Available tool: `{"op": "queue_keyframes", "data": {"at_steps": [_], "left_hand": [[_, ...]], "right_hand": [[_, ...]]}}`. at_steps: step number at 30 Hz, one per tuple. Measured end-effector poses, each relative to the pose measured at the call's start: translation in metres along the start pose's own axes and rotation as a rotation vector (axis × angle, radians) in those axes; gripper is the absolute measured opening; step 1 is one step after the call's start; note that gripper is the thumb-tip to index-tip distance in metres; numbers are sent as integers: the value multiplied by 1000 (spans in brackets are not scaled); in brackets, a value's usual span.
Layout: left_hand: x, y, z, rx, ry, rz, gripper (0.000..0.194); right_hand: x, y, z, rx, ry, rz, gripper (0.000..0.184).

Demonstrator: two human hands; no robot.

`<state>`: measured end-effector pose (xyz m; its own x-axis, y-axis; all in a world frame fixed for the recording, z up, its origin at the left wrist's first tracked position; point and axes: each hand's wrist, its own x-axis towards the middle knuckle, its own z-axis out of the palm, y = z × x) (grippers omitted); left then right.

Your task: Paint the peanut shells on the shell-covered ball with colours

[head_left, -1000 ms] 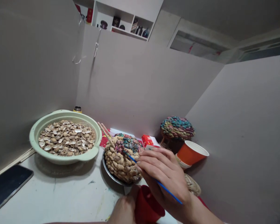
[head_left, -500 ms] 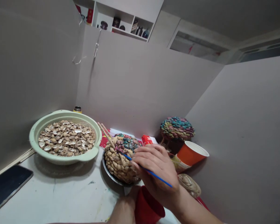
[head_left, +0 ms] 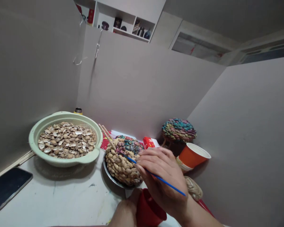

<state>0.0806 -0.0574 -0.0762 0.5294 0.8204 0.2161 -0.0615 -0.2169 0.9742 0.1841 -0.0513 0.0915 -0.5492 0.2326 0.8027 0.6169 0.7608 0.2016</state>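
Right hand (head_left: 164,171) pinches slim blue paintbrush (head_left: 170,185) slanting far-left to tan peanut-shell dome (head_left: 120,167); left hand (head_left: 126,210) grips round red cup (head_left: 146,212).

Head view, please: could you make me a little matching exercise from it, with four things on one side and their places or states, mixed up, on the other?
Things
1. Paintbrush
2. Red cup
3. Green colander
4. Nutshell-covered ball

Places or states
A. Filled with loose shells
B. Held in the right hand
C. Partly coloured, sitting in a metal bowl
D. In the left hand

Right pairs: 1-B, 2-D, 3-A, 4-C
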Motion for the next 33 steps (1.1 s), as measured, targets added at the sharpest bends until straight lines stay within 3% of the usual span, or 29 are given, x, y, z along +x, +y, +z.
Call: {"op": "queue_keyframes", "data": {"at_steps": [4,11,19,28,33], "left_hand": [[1,-2,1,3,-14,-7,74],[1,3,0,53,-15,-37,72],[0,-4,0,61,-3,10,64],[3,-3,1,86,-45,-35,73],[2,-5,0,35,-42,-30,78]], "right_hand": [[1,3,5,-18,-10,12,15],[-1,1,-11,-37,-9,14,17],[-6,9,11,4,-8,-23,20],[-20,2,-10,1,-63,-44,18],[-12,2,-6,3,-40,-82,20]]}}
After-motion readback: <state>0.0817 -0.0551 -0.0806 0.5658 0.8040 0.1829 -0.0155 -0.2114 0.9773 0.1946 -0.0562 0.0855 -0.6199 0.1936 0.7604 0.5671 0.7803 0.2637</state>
